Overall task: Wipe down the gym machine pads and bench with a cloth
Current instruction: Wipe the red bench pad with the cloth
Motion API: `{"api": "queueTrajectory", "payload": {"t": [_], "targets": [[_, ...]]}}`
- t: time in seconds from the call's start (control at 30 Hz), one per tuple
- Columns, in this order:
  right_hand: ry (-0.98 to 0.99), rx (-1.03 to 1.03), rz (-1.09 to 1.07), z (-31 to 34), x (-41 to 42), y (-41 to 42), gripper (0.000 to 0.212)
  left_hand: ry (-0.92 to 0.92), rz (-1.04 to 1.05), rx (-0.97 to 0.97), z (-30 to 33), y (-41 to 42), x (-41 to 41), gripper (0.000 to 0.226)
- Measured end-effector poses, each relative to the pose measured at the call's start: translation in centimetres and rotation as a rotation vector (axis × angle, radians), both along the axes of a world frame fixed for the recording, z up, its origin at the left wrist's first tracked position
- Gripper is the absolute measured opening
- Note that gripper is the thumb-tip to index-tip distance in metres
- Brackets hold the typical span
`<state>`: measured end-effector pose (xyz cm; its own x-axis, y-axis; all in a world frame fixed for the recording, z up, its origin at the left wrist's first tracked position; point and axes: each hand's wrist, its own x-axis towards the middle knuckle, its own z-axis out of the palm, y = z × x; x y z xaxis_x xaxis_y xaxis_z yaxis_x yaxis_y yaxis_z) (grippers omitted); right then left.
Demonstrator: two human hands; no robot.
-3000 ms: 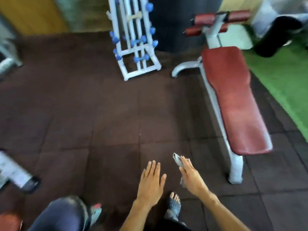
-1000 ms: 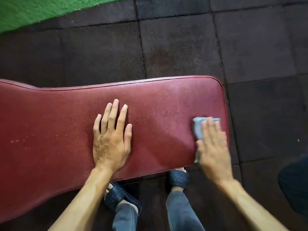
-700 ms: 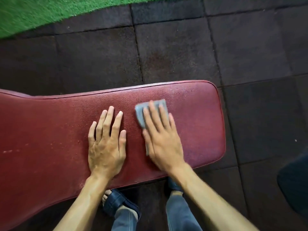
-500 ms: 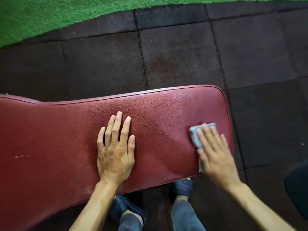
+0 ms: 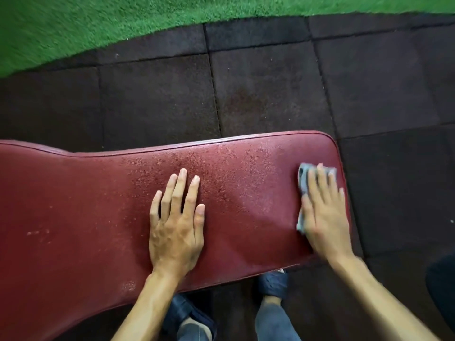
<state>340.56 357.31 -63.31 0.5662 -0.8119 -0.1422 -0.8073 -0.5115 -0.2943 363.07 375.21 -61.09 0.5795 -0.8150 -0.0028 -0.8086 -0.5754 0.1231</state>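
Observation:
A dark red padded bench [image 5: 86, 198] runs across the lower half of the view, its rounded end at the right. My left hand [image 5: 176, 222] lies flat on the pad's middle, fingers slightly spread, holding nothing. My right hand [image 5: 322, 212] presses a folded grey-blue cloth [image 5: 303, 183] flat against the pad near its right end. Most of the cloth is hidden under my fingers and palm; its far and left edges show.
Dark rubber floor tiles [image 5: 270, 89] surround the bench. Green artificial turf [image 5: 86, 23] begins beyond them at the top. My feet in dark sandals [image 5: 273, 283] stand under the bench's near edge. A dark object [image 5: 443, 291] sits at the right edge.
The right hand swept the cloth from the pad's right end to the middle and back out to the right end. The left hand has stayed flat on the pad.

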Motion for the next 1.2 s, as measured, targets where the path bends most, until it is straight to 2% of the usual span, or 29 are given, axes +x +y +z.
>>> {"api": "queueTrajectory", "payload": {"t": [0.07, 0.1, 0.17, 0.23, 0.3, 0.43, 0.5, 0.63, 0.73, 0.8, 0.9, 1.03, 1.1, 1.2], "targets": [[-0.028, -0.018, -0.187, 0.1, 5.9, -3.3, 0.062, -0.007, -0.003, -0.002, 0.0, 0.0, -0.1, 0.052], [-0.04, -0.016, -0.177, 0.4, 8.8, -3.3, 0.061, -0.005, -0.005, -0.007, 0.0, 0.0, -0.1, 0.052], [-0.052, -0.027, 0.043, 0.6, 11.6, 0.1, 0.059, -0.006, -0.01, -0.007, 0.1, -0.1, 0.0, 0.052], [-0.074, 0.019, 0.278, 1.5, 9.8, 5.3, 0.057, 0.005, 0.001, -0.009, 0.2, -0.1, 0.1, 0.051], [-0.093, 0.102, 0.35, 2.4, 6.0, 8.4, 0.057, 0.025, 0.0, -0.008, 0.4, 0.0, 0.0, 0.051], [-0.254, 0.31, 0.222, 3.1, 3.9, 7.4, 0.057, 0.1, -0.001, -0.047, 1.2, -0.3, 0.1, 0.055], [-0.303, 0.261, 0.103, 3.1, 4.3, 4.9, 0.056, 0.154, 0.063, -0.102, 2.3, -0.9, -1.3, 0.058], [-0.133, 0.114, 0.004, 1.0, 3.0, -0.2, 0.057, 0.137, -0.082, -0.098, 2.6, -3.0, -10.2, 0.059], [-0.035, 0.074, 0.036, -0.2, 2.8, -0.3, 0.056, 0.084, -0.001, 0.01, 0.1, -5.8, -13.3, 0.063], [-0.019, 0.053, 0.026, -0.5, 2.9, 0.1, 0.056, 0.059, 0.033, 0.025, -1.0, -7.5, -11.8, 0.063], [-0.033, 0.046, 0.005, -0.6, 2.9, 0.2, 0.056, -0.039, -0.011, 0.003, -1.0, -9.3, -5.2, 0.061], [-0.059, 0.048, 0.014, -0.4, 3.0, 0.3, 0.057, -0.083, 0.199, 0.109, 0.3, -5.3, 4.8, 0.06], [-0.048, 0.027, 0.009, -0.5, 3.1, 0.5, 0.057, -0.056, 0.137, 0.141, 1.0, -1.5, 4.1, 0.061], [-0.022, 0.013, -0.008, -0.5, 3.5, 0.7, 0.059, -0.011, 0.037, 0.159, 0.9, 2.1, -3.7, 0.07]]}}
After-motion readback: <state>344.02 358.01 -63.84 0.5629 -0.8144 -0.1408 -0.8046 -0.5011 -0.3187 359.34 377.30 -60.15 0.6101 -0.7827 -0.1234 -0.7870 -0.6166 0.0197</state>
